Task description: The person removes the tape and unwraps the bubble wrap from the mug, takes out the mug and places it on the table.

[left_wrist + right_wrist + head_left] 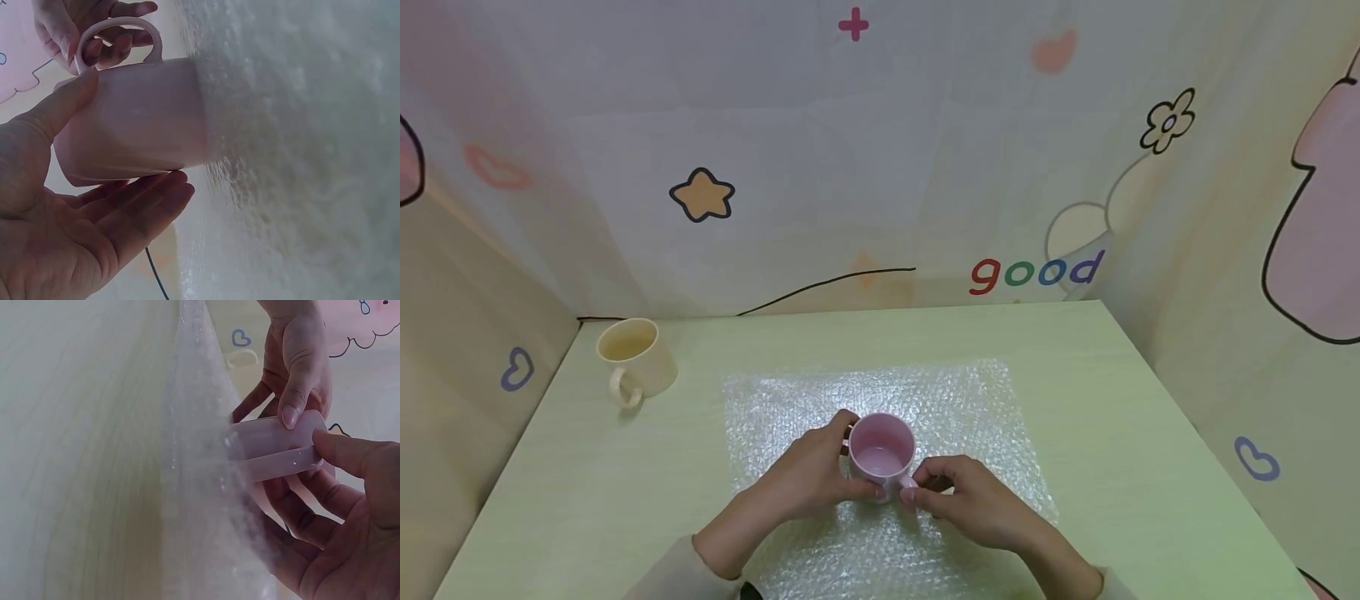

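Note:
A pink mug (881, 448) stands upright on a sheet of bubble wrap (985, 408), its opening facing up. My left hand (805, 473) holds the mug's body from the left, with the thumb on the near side and the fingers round the far side. In the left wrist view the mug's wall (134, 122) lies between that thumb and the fingers. From the right, my right hand (973, 502) pinches the mug's handle (284, 464), which points toward the near right. Some right fingers pass behind the handle in the left wrist view.
A cream mug (638, 360) stands at the table's far left corner, its handle toward the front. The pale green table (1090, 442) extends around the bubble wrap. Patterned cloth (820, 150) closes off the back and both sides.

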A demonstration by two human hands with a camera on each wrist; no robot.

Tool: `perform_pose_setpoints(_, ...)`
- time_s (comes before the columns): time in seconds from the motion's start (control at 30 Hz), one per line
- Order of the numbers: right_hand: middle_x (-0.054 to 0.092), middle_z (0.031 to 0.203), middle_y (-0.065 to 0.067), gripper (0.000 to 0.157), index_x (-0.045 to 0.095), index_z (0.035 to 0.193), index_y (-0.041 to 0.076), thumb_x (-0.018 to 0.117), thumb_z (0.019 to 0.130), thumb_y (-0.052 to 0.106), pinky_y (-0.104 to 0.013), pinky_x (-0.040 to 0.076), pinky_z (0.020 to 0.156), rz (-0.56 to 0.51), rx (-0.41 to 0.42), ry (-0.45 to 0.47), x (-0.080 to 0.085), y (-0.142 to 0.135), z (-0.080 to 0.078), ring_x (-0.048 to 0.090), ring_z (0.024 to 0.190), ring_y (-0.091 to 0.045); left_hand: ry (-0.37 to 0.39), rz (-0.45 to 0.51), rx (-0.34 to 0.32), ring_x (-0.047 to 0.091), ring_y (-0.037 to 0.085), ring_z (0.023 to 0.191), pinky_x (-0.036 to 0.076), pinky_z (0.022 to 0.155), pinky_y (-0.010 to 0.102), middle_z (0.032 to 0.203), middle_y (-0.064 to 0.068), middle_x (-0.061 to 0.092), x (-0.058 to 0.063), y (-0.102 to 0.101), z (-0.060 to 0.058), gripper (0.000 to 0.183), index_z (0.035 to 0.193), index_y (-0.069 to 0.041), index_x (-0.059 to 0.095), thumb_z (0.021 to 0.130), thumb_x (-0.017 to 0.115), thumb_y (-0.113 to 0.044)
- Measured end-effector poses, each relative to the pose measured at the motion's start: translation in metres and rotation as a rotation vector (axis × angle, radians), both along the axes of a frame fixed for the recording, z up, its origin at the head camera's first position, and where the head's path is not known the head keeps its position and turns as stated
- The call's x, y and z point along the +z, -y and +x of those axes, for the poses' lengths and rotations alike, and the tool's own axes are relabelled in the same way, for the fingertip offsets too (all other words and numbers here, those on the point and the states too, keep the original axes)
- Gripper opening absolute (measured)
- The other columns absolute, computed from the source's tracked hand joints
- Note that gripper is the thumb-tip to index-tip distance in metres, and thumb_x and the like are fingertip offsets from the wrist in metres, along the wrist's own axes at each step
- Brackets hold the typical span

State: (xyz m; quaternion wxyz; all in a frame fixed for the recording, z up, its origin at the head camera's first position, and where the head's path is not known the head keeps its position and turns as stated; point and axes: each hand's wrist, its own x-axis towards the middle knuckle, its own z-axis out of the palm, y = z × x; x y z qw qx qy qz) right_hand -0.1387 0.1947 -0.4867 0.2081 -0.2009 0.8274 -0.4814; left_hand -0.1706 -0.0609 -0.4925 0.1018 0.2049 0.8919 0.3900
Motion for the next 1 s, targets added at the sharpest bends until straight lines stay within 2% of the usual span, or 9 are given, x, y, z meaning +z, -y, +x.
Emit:
perform_pose_setpoints(0.33,0.073,0.098,-0.011,0.021,0.072,0.097,0.008,0.067,0.102,0.027,-0.028,0.060,0.074,-0.012,0.004,0.001,0.007,-0.003,-0.003,0.070,0.089,-0.026,0.009,-0.011,0.008,0.073,0.028,0.109,0.060,0.087,0.046,0.121,0.012,0.073,0.008,-0.004,-0.001,0.079,0.132,-0.008,0.054,0.073,0.092,-0.045)
perform_pose_setpoints(0.57,0.074,0.098,-0.014,0.022,0.071,0.095,0.008,0.066,0.102,0.029,-0.037,0.063,0.078,-0.025,-0.001,-0.002,0.020,-0.005,-0.006,0.071,0.092,-0.029,-0.032,-0.018,0.023,0.073,0.026,0.108,0.060,0.086,0.044,0.120,0.010,0.073,0.018,-0.006,-0.004,0.078,0.133,-0.010,0.055,0.074,0.092,-0.045)
perform_pose_setpoints(0.73,0.074,0.097,-0.010,0.019,0.071,0.095,0.013,0.067,0.102,0.031,-0.032,0.061,0.078,-0.026,-0.007,-0.009,0.028,-0.007,-0.008,0.071,0.093,-0.027,-0.055,-0.016,0.031,0.073,0.027,0.108,0.061,0.086,0.044,0.121,0.010,0.073,0.026,-0.008,-0.006,0.077,0.133,-0.011,0.055,0.074,0.091,-0.045)
perform_pose_setpoints(1.0,0.075,0.098,-0.009,0.018,0.070,0.099,0.009,0.066,0.102,0.026,-0.035,0.061,0.078,-0.063,-0.007,-0.007,0.040,-0.010,-0.011,0.070,0.093,-0.023,-0.073,-0.015,0.030,0.073,0.024,0.108,0.061,0.085,0.042,0.122,0.009,0.073,0.037,-0.011,-0.009,0.076,0.134,-0.011,0.055,0.076,0.090,-0.044)
